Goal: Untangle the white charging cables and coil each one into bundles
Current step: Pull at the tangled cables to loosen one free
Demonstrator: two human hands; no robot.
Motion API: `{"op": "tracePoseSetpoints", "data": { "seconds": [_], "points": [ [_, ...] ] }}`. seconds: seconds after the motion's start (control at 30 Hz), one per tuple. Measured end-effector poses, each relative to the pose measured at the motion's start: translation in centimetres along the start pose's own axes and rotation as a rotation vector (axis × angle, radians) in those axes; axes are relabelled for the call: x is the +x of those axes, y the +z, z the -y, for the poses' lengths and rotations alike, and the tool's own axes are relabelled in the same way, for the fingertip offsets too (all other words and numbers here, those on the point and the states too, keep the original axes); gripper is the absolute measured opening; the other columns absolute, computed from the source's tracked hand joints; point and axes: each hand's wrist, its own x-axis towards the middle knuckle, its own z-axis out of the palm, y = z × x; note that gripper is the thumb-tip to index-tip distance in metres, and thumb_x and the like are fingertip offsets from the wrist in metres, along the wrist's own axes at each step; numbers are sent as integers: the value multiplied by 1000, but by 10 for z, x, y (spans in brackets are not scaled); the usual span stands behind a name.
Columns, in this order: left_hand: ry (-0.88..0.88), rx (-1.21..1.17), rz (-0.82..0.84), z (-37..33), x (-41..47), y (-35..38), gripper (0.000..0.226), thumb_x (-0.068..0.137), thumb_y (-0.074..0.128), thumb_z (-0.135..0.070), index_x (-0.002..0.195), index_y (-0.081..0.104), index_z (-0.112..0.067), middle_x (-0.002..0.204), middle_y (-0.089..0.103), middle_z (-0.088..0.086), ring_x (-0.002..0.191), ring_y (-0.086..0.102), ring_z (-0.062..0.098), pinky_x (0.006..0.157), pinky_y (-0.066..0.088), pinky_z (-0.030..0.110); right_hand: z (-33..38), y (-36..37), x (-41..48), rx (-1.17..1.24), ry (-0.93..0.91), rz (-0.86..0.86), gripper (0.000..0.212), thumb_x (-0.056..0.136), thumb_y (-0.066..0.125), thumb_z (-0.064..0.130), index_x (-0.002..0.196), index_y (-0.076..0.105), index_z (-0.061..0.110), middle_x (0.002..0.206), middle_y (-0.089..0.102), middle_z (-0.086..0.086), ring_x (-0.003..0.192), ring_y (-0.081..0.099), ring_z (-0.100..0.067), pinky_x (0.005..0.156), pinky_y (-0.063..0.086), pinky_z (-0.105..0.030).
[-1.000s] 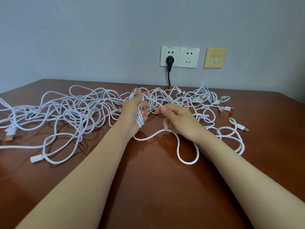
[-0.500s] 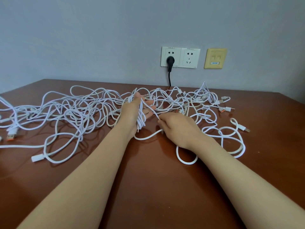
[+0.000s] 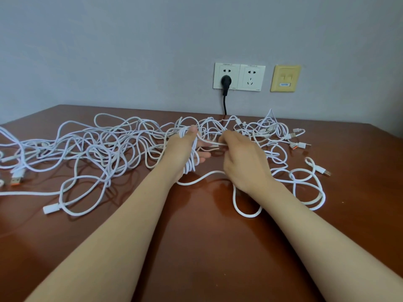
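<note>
**Site note: one cable coil on the left hand, the rest of the cables tangled**

Work surface: a dark brown wooden table (image 3: 196, 247) set against a grey wall.

Task items: a tangle of white cables (image 3: 104, 147) lies across the far half of the table, from the left edge to past the middle. It thickens into a knot of connectors (image 3: 296, 144) on the right. The strands cross one another many times, so I cannot count the cables.

Left hand (image 3: 183, 149): raised just above the table near the middle of the tangle, thumb up. A coil (image 3: 189, 164) of several turns is wound round the palm. The fingers reach out roughly straight toward the other hand, so the coil sits on the hand and is not clenched.

Right hand (image 3: 244, 162): just beside the left, back of the hand toward me, fingers curled. The fingertips pinch a strand (image 3: 214, 144) that runs across to the left-hand fingers.

Slack: a loose loop (image 3: 246, 212) lies on the table under the right wrist. Wider rings of cable lie to its right.

Loose ends:
- a USB plug (image 3: 325, 171) lies apart at the right
- an orange-tipped plug (image 3: 16, 178) lies at the far left
- a white connector (image 3: 49, 209) lies at front left

Wall: a double socket (image 3: 238, 77) holds a black plug (image 3: 226, 80), whose lead drops behind the table. A beige plate (image 3: 285, 78) is mounted beside the socket.
</note>
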Motion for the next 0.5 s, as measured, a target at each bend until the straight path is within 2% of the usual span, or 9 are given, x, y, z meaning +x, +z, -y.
{"op": "tracePoseSetpoints", "data": {
  "seconds": [0.07, 0.13, 0.23, 0.33, 0.43, 0.5],
  "points": [
    [48, 98, 25, 1, 0, 2, 27, 100, 42, -30, 78, 50, -18, 41, 54, -7, 29, 46, 6, 33, 39, 15, -3, -1, 0, 77, 66, -4, 22, 80, 41, -3, 98, 52, 4, 93, 56, -12, 82, 49, -33, 63, 28, -33],
    [60, 143, 77, 1, -2, 3, 29, 99, 44, -30, 74, 49, -16, 44, 41, -4, 29, 35, 5, 33, 31, 14, -1, -3, 0, 155, 146, 13, 22, 84, 41, 1, 103, 50, 8, 90, 52, -6, 79, 44, -27, 64, 27, -32],
    [102, 246, 172, -1, -6, 7, 34, 98, 44, -32, 68, 48, -16, 44, 35, -4, 30, 30, 6, 34, 27, 16, 2, -4, 0, 212, 225, 17, 24, 88, 42, 13, 110, 53, 14, 88, 52, 2, 84, 50, -23, 66, 27, -29],
    [160, 379, 235, -4, -10, 15, 37, 100, 42, -24, 65, 49, -15, 37, 36, -6, 27, 30, 8, 37, 29, 19, 6, -6, 0, 258, 211, -63, 28, 94, 39, 33, 110, 58, 20, 97, 65, 1, 95, 57, -20, 71, 32, -28],
    [195, 483, 317, -4, -15, 21, 21, 96, 42, -10, 78, 54, -9, 35, 40, -8, 26, 32, 8, 33, 28, 17, 6, -6, 1, 343, 231, -57, 30, 99, 34, 36, 110, 58, 22, 90, 65, 0, 92, 58, -23, 69, 30, -29],
    [209, 516, 355, -7, -16, 20, 7, 89, 49, -5, 93, 53, -8, 45, 49, -8, 31, 38, 6, 33, 29, 16, 1, -8, 3, 352, 222, -29, 28, 99, 33, 34, 109, 56, 22, 84, 64, -2, 88, 58, -27, 67, 33, -32]
  ]
}}
